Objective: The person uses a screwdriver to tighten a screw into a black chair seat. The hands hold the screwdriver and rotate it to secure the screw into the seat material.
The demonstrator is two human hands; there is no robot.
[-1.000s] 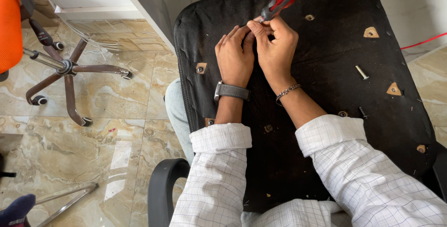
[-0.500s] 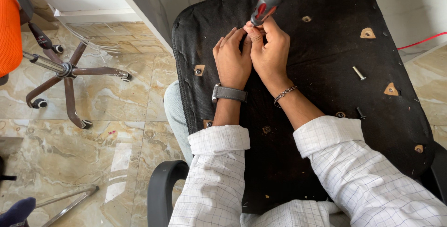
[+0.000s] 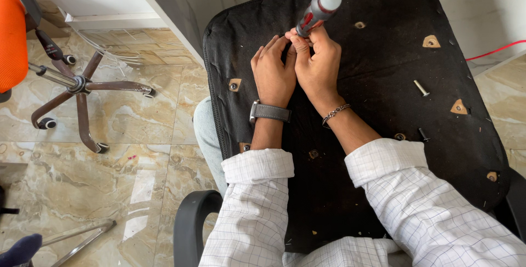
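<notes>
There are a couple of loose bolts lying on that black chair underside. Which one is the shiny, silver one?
The silver bolt lies higher up, between the two triangular cut-outs at the right. The other loose bolt is dark and shorter, lying below it, nearer the person's right sleeve.

The screwdriver (image 3: 316, 12) has tipped more upright in the right hand (image 3: 316, 64).

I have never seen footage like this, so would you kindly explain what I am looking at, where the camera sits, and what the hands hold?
The camera sits on a person's head, looking down at their own arms. Across their lap lies the black underside of an office chair seat, dotted with screw holes. The right hand grips a screwdriver with a grey and red handle; the left hand presses beside it. A loose bolt lies on the seat. On the marble floor to the left stands a wheeled chair base.
</notes>
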